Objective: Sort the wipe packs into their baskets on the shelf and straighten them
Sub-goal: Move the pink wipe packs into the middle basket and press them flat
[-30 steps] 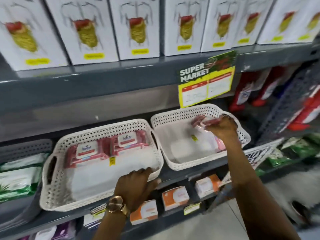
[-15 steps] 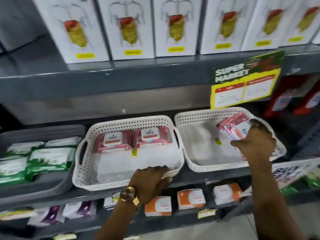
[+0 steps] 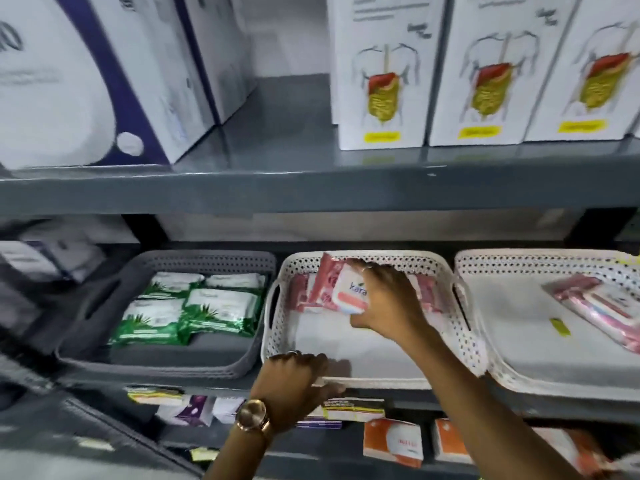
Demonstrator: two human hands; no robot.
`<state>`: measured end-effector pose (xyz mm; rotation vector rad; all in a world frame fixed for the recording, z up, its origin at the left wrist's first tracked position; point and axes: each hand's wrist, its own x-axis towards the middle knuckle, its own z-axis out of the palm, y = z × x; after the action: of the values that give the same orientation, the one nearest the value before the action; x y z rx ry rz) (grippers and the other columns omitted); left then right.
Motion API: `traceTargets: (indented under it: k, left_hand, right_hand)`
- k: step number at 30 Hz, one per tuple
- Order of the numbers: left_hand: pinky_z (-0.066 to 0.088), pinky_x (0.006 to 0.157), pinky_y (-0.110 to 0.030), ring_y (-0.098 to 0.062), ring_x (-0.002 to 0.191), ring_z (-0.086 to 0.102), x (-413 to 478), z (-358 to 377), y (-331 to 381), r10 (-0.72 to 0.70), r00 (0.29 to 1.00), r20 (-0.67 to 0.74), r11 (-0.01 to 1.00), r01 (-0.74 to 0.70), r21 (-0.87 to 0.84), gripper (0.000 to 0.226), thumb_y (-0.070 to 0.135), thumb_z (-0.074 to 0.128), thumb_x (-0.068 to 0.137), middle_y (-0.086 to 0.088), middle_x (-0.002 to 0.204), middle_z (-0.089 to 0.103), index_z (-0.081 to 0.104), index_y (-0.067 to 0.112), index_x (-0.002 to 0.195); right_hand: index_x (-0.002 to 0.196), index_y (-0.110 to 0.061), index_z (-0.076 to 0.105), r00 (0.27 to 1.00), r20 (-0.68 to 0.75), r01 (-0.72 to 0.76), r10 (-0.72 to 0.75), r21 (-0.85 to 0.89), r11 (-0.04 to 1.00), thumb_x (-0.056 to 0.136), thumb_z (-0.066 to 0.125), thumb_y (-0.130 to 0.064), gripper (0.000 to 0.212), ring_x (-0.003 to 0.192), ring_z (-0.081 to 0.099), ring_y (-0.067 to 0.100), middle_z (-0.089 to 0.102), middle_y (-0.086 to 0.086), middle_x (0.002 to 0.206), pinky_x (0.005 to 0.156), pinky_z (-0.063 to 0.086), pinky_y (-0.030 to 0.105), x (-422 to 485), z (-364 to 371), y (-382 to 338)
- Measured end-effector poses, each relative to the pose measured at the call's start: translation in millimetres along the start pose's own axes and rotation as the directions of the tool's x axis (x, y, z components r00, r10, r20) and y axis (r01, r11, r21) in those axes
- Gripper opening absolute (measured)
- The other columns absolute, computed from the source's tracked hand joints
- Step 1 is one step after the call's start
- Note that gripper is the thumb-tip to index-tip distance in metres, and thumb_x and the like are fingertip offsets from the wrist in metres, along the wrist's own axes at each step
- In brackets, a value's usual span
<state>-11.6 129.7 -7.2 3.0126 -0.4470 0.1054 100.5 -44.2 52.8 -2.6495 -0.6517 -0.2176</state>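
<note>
My right hand [image 3: 388,303] grips a pink wipe pack [image 3: 341,289] tilted over the back of the middle white basket [image 3: 273,327]. Other pink packs [image 3: 300,296] lie flat at the back of that basket, partly hidden by the hand. My left hand [image 3: 294,386], with a gold watch on the wrist, is closed on the basket's front rim. The white basket [image 3: 485,344] on the right holds one pink pack [image 3: 602,306] lying askew. A grey basket [image 3: 104,306] on the left holds several green wipe packs [image 3: 194,306].
White boxes [image 3: 381,71] with a stomach drawing stand on the shelf [image 3: 311,188] above. Large white and purple boxes [image 3: 86,81] fill the upper left. Orange and white packs [image 3: 393,441] and purple packs [image 3: 194,412] sit on the shelf below.
My right hand carried a pink pack from the right white basket leftward into the middle one. The view swung left. My left hand stayed on the middle basket's front rim.
</note>
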Motion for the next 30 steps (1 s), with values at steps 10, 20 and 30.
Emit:
traceTargets:
  k: [10,20,30]
  left_hand:
    - [0.041,0.065,-0.034,-0.029,0.088,0.064,8,4,-1,0.058,0.998,-0.016,0.997,-0.058,-0.044,0.058,0.072,0.025,0.085,-0.003,0.101,0.068,0.052,0.025,0.105]
    - [0.043,0.069,-0.035,-0.031,0.095,0.061,51,13,88,0.266,0.963,-0.035,0.959,-0.268,-0.094,0.05,0.061,0.023,0.092,-0.004,0.112,0.066,0.045,0.027,0.122]
    - [0.047,0.07,-0.034,-0.024,0.093,0.063,73,21,143,0.204,0.972,-0.115,0.975,-0.213,-0.062,0.04,0.056,0.024,0.094,0.002,0.11,0.067,0.045,0.031,0.118]
  right_hand:
    - [0.146,-0.024,0.03,0.985,0.173,0.023,-0.025,0.014,1.0,0.055,0.083,-0.054,0.109,0.144,0.025,0.022,0.03,0.0,0.157,0.119,0.021,0.04,14,56,-13]
    - [0.117,-0.008,0.064,0.914,-0.258,-0.25,0.314,0.254,0.934,0.069,0.083,-0.025,0.054,0.114,0.057,0.03,0.066,0.014,0.121,0.1,0.043,0.035,-32,-43,113]
    - [0.139,-0.001,0.036,0.651,-0.075,-0.758,0.755,-0.031,0.651,0.067,0.083,-0.034,0.092,0.134,0.038,0.039,0.042,0.025,0.143,0.11,0.032,0.044,-101,-101,288]
